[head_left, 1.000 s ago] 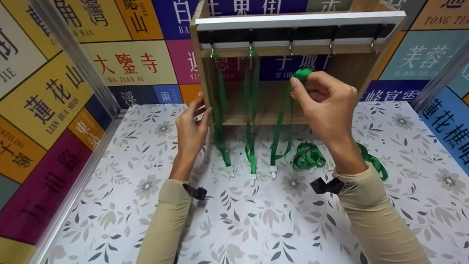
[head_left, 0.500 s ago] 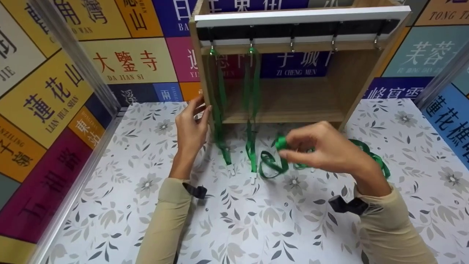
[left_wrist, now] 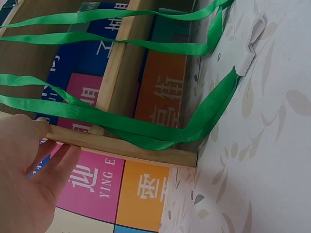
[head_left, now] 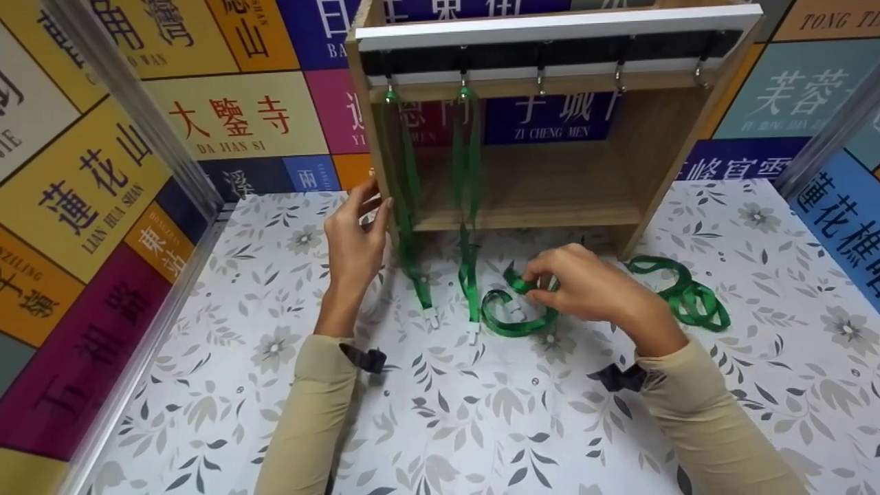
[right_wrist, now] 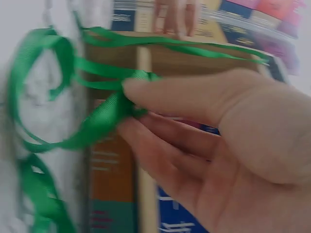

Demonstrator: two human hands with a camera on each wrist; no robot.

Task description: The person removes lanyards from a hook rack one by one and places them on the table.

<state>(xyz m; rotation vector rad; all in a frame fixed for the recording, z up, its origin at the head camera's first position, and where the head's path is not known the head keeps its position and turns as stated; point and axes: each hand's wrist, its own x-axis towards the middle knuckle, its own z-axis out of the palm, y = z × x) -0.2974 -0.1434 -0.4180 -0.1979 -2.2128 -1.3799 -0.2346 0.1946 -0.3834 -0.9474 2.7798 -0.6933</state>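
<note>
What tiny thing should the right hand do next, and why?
Probably lift the green lanyard that the right hand pinches toward the middle hook: that hook is bare, while the two to its left carry hanging lanyards, and the left hand is holding the side of the wooden rack.

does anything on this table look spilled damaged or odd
No spill or damage shows. Slightly untidy: the loose green lanyard on the right lies in uneven loops, while two lanyards hang from hooks.
</note>
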